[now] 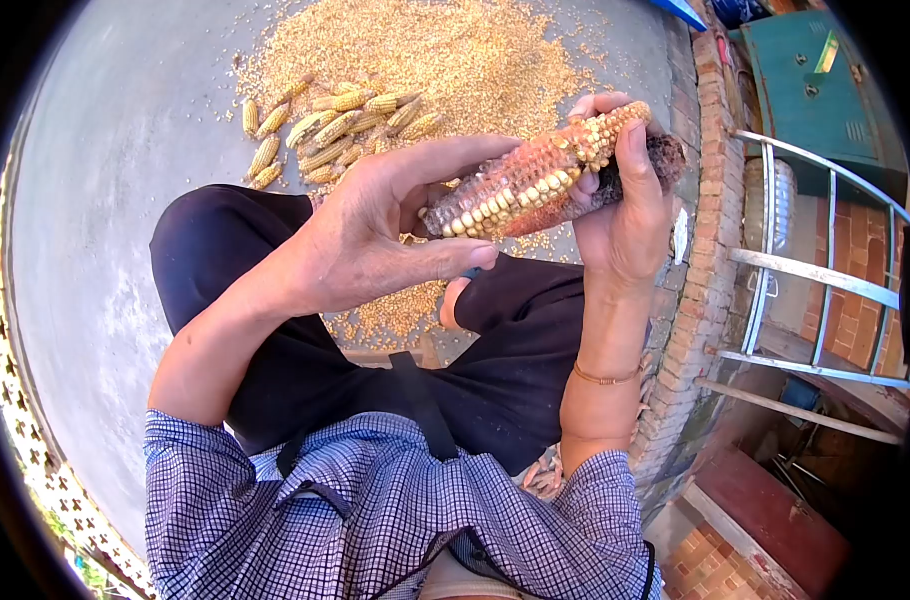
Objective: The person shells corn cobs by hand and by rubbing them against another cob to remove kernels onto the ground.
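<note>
A partly shelled ear of corn (525,190) is held in front of me, tilted up to the right. Rows of pale kernels remain along its near side and at the tip, and bare reddish cob shows between. My left hand (365,220) curls round its lower left end, thumb on the near side and fingers on the far side. At the upper right, my right hand (625,200) grips the ear near its tip, with the thumb on top. A second, dark bare cob (667,162) lies against the ear in the right hand, its middle partly hidden.
Loose kernels (405,45) spread in a wide pile on the grey concrete floor (95,230). Several unshelled ears (330,130) lie at its near edge. More kernels (390,315) lie between my legs. A low brick edge (710,230) and metal railing (815,280) run along the right.
</note>
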`<state>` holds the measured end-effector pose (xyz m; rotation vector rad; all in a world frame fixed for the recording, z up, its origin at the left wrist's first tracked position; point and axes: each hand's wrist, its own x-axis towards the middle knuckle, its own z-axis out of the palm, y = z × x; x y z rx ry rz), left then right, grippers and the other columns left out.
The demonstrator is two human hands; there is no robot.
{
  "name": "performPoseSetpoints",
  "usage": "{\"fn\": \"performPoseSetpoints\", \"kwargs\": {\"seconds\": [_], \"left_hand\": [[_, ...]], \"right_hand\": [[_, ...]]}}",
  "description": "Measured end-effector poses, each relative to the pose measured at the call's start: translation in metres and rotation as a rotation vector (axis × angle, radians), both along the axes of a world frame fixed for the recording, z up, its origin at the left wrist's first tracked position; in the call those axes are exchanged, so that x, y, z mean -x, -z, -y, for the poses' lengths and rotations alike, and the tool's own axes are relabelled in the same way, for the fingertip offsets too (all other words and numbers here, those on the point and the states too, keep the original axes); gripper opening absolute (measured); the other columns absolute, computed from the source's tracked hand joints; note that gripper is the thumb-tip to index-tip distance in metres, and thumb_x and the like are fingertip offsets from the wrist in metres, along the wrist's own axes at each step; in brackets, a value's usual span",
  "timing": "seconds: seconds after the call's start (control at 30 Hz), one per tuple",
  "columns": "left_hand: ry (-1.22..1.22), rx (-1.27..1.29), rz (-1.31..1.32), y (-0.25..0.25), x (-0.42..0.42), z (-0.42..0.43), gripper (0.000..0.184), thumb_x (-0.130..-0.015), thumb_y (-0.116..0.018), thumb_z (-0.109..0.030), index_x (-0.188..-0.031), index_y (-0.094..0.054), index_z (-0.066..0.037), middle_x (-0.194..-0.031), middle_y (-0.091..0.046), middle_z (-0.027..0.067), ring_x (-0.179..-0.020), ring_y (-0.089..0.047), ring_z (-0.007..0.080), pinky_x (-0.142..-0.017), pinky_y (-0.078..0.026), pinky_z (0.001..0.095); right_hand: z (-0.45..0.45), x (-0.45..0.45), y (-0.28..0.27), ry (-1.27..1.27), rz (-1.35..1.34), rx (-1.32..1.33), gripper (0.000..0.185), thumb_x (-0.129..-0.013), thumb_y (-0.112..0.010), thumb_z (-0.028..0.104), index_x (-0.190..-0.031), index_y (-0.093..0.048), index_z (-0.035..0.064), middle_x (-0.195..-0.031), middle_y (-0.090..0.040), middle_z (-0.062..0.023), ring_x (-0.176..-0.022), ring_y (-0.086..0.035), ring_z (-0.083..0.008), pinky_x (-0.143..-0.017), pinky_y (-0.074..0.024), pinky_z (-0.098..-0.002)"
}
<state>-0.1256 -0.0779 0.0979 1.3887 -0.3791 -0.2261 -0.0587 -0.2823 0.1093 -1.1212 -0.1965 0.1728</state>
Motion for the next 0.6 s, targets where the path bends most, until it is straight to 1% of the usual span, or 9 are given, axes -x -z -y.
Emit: {"fn": "performPoseSetpoints", "kwargs": {"seconds": [0.07,0.17,0.27,0.4,0.5,0.6], "left_hand": [[-0.011,-0.109,0.088,0.0016,-0.0003,-0.0004,0.065,-0.087,-0.071,-0.013,-0.143,-0.04,0.0,-0.137,-0.052,0.014,-0.129,-0.048,0.0224,-0.105,-0.043,0.0369],[-0.024,-0.171,0.123,0.0004,0.0003,0.0012,0.066,-0.085,-0.071,-0.013,-0.142,-0.04,0.002,-0.135,-0.053,0.0163,-0.126,-0.051,0.0248,-0.105,-0.04,0.0368],[-0.043,-0.329,0.289,0.0006,-0.0015,-0.0007,0.068,-0.083,-0.072,-0.013,-0.141,-0.04,0.003,-0.134,-0.054,0.0185,-0.123,-0.054,0.0281,-0.102,-0.042,0.0367],[-0.116,-0.333,0.383,0.0031,-0.0002,0.0013,0.071,-0.081,-0.075,-0.015,-0.14,-0.041,0.003,-0.133,-0.055,0.0187,-0.12,-0.057,0.0311,-0.101,-0.044,0.0386],[-0.145,-0.367,0.428,0.0028,0.0006,0.0016,0.071,-0.08,-0.076,-0.015,-0.14,-0.042,0.002,-0.133,-0.055,0.0183,-0.12,-0.057,0.0314,-0.1,-0.045,0.0393],[-0.151,-0.389,0.435,0.001,0.0007,0.0009,0.071,-0.079,-0.076,-0.015,-0.139,-0.042,0.003,-0.134,-0.055,0.0186,-0.12,-0.057,0.0316,-0.099,-0.045,0.0393]], "right_hand": [[0.0012,-0.0011,0.0022,-0.02,0.014,-0.006,0.021,-0.094,-0.063,0.023,-0.104,-0.062,0.0038,-0.096,-0.063,-0.0087,-0.064,-0.053,-0.0084,-0.051,-0.0406,-0.0214],[0.0017,-0.0011,0.004,-0.052,0.034,-0.023,0.018,-0.095,-0.061,0.022,-0.104,-0.061,0.0056,-0.1,-0.063,-0.0105,-0.066,-0.054,-0.0088,-0.052,-0.0412,-0.0214],[0.0022,-0.0004,0.0027,-0.068,0.071,-0.007,0.019,-0.096,-0.06,0.022,-0.107,-0.06,0.0063,-0.103,-0.063,-0.0121,-0.07,-0.054,-0.0093,-0.055,-0.0422,-0.0216],[0.0046,-0.002,0.0068,-0.131,0.166,-0.02,0.025,-0.095,-0.061,0.024,-0.111,-0.058,0.006,-0.105,-0.064,-0.015,-0.074,-0.055,-0.0103,-0.058,-0.0434,-0.0226],[0.0084,-0.0027,0.0084,-0.174,0.19,-0.044,0.029,-0.095,-0.062,0.027,-0.113,-0.058,0.0045,-0.106,-0.065,-0.0168,-0.082,-0.06,-0.0143,-0.062,-0.0464,-0.0232],[0.0048,-0.0021,0.0101,-0.137,0.258,-0.026,0.032,-0.094,-0.062,0.029,-0.113,-0.058,0.0031,-0.107,-0.065,-0.0175,-0.094,-0.063,-0.0195,-0.066,-0.0494,-0.0236]]}}
